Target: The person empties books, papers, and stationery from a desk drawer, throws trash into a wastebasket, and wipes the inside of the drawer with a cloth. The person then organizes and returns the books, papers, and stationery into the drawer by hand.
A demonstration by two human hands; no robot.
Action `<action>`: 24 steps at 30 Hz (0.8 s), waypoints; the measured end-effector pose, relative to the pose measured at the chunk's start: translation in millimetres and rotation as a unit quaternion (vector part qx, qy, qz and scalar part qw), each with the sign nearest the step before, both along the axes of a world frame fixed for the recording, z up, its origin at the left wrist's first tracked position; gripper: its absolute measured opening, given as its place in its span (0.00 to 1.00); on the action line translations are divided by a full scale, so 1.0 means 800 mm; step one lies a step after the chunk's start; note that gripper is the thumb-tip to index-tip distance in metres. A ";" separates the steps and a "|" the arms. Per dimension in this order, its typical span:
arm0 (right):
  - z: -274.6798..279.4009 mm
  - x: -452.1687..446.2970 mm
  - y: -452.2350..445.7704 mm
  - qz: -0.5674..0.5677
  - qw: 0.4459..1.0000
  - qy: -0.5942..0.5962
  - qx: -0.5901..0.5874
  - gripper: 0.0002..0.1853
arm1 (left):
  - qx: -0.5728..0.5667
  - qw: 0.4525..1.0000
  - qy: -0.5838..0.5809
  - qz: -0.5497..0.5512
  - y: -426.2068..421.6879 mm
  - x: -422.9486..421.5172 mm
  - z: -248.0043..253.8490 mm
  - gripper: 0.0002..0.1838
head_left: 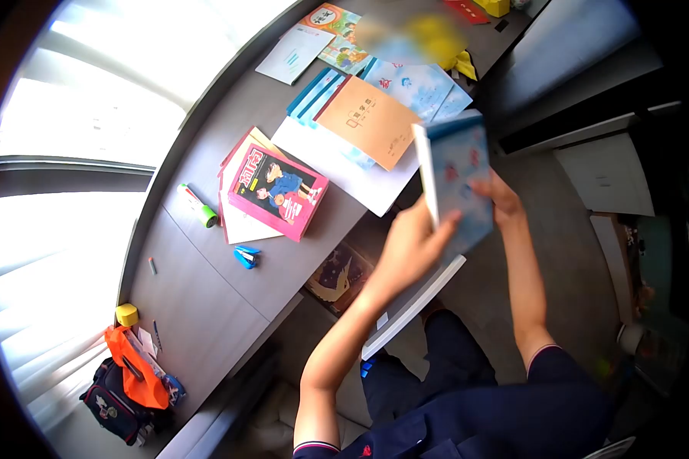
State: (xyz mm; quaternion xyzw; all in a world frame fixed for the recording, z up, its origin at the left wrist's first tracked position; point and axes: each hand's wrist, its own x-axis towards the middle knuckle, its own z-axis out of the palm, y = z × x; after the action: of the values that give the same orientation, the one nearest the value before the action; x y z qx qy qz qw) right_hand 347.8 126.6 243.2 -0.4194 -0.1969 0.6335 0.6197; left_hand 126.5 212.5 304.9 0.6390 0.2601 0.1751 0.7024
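A blue patterned booklet [458, 164] with red characters is held up in front of the desk edge, slightly blurred; its white page edges show on the left. My left hand [413, 245] is closed on its lower left side, thumb across the cover. On its right edge, my right hand [501, 199] is closed too, fingers partly over the cover. Just behind the booklet, a tan exercise book [375, 118] lies on a pile of blue booklets [314, 96] and white paper [360, 183]. Below my left forearm, a drawer [413, 306] stands pulled out.
On the desk [214, 283] lie a pink comic book [279, 191] on other books, a green-capped tube [197, 205], a blue stapler [246, 256] and a yellow block [127, 314]. An orange bag [138, 367] rests at the near left end. Colourful textbooks [337, 53] lie farther back.
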 end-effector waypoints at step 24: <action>-0.434 -0.227 0.024 0.173 0.751 -0.612 -0.178 0.25 | -0.432 0.853 0.116 0.270 -0.250 -0.102 -0.401 0.20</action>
State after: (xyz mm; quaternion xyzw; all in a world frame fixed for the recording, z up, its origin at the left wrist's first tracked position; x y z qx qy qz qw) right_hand 166.3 145.5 -104.1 -0.7786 -0.4870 0.3616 0.1607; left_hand 44.9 12.4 -16.0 0.1918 0.5516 0.1520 0.7974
